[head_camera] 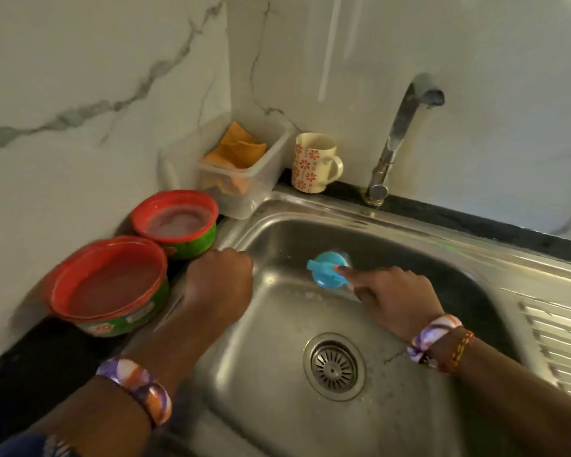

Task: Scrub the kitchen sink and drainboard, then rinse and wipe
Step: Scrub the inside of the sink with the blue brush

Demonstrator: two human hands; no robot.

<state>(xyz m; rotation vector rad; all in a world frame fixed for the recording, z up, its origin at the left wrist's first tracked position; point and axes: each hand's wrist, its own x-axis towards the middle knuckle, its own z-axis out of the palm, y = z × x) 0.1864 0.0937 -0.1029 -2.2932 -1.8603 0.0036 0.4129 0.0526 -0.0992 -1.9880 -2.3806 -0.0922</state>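
In the steel sink (pixel 277 324), both hands at work.
Right hand (pixel 396 298) pinches a round blue plastic stopper (pixel 327 268); left hand (pixel 218 282) is clenched at the glossy rim, its grasp hidden.

A dark bench (pixel 30 354) is seen along the marble wall. Two red-rimmed green tubs (pixel 109 285) (pixel 175 222), a clear plastic box (pixel 241 189) and a flowered mug (pixel 314 163) are set on it beside the steel sink (pixel 393 222).
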